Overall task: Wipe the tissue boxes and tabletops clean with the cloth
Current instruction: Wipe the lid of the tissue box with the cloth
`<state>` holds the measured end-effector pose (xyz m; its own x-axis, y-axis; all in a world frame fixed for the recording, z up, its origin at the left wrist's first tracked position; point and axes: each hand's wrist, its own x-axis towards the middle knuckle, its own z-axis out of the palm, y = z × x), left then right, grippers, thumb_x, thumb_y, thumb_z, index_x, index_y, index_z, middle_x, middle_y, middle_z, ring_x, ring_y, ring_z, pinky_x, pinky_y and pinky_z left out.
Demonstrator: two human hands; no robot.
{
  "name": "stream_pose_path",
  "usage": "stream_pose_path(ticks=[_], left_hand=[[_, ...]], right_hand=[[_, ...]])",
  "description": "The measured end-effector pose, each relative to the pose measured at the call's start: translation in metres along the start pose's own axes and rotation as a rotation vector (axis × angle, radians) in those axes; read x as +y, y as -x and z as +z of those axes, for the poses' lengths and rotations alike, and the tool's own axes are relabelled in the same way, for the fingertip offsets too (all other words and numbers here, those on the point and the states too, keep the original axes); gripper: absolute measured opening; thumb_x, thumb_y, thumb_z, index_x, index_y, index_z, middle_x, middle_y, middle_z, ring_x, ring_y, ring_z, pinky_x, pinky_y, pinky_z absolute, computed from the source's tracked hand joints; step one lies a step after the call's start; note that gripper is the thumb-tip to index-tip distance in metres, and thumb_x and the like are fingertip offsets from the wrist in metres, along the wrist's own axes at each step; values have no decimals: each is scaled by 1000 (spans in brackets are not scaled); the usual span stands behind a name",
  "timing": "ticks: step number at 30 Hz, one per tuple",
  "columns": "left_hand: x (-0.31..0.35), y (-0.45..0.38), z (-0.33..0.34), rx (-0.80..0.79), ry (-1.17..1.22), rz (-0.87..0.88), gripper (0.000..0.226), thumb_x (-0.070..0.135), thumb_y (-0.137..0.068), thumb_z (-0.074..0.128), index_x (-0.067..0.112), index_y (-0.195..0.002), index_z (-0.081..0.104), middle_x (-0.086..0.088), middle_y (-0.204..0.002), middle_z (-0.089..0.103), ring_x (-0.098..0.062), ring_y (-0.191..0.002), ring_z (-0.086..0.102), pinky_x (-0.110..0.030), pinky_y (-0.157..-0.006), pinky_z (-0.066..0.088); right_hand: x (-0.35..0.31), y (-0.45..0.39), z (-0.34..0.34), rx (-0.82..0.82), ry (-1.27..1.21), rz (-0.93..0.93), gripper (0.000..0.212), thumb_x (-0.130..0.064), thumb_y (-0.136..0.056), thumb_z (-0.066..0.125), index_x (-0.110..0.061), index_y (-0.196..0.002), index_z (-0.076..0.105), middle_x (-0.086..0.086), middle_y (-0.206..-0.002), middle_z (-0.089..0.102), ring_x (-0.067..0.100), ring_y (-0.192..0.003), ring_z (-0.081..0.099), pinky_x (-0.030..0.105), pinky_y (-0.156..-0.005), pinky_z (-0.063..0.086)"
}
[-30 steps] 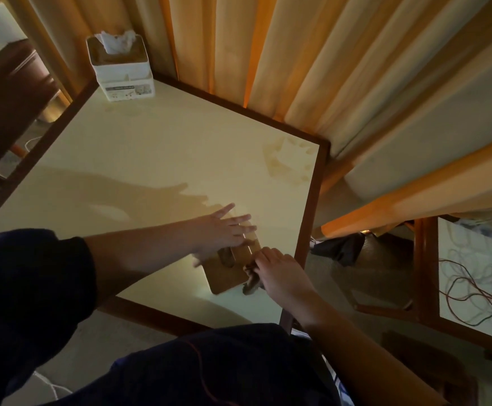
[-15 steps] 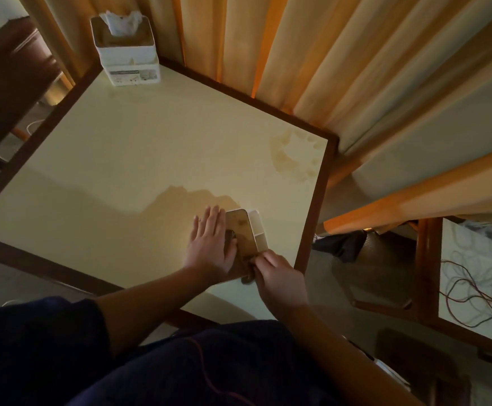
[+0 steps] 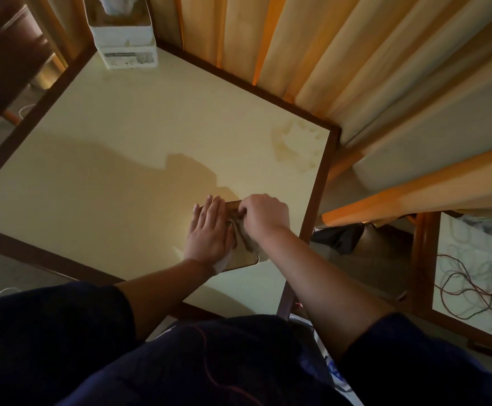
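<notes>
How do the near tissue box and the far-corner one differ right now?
The near tissue box is under both hands: the left hand lies flat on it and the right hand presses the cloth on its top. The far tissue box stands untouched at the table corner, tissue sticking out. Both have brown tops.

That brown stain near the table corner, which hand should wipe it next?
Probably the right hand: it grips the cloth and sits nearer the stain. The left hand lies flat on the tissue box.
</notes>
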<state>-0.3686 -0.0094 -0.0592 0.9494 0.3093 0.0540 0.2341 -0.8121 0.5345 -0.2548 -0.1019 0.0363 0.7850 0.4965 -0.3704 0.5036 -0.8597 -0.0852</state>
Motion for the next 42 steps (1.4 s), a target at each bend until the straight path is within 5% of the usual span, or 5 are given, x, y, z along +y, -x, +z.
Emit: stream_pose_path(ticks=[9,15,22,33,42], left_hand=[[-22,-7,-5,-72,-3,81,64,38,-104,30,-1,-153,43,-17,-158,46,-33,-153,33,-42,-129,6],[-24,-7,-3,-84,-34,78,65,40,-105,30,1,-156,39,-13,-163,39,-29,-157,24,-45,-130,1],[-22,-6,-3,-65,-10,86,63,38,-105,30,1,-156,40,-16,-160,43,-30,-154,30,-41,-130,5],[-22,-6,-1,-41,-34,103,59,36,-105,35,2,-152,48,-14,-156,49,-32,-150,39,-47,-128,21],[-20,-7,-6,-82,-26,75,63,38,-104,33,0,-154,43,-16,-157,47,-34,-149,39,-46,-129,19]], right_hand=[[6,43,52,176,-222,-50,24,-22,-106,54,-24,-124,68,-4,-133,62,30,-96,68,40,-72,55],[17,90,59,-10,-156,-103,23,-31,-106,49,-28,-119,68,-6,-120,61,19,-91,66,39,-80,57],[6,76,29,-195,25,-69,13,-22,-101,60,-28,-97,72,-7,-90,68,22,-90,68,44,-101,41],[-14,-9,-4,-25,32,100,28,-8,-96,57,-29,-98,76,-5,-93,71,28,-96,70,43,-98,35],[7,36,53,168,-149,-10,25,-21,-104,53,-30,-120,70,-6,-123,66,25,-106,66,41,-89,39]])
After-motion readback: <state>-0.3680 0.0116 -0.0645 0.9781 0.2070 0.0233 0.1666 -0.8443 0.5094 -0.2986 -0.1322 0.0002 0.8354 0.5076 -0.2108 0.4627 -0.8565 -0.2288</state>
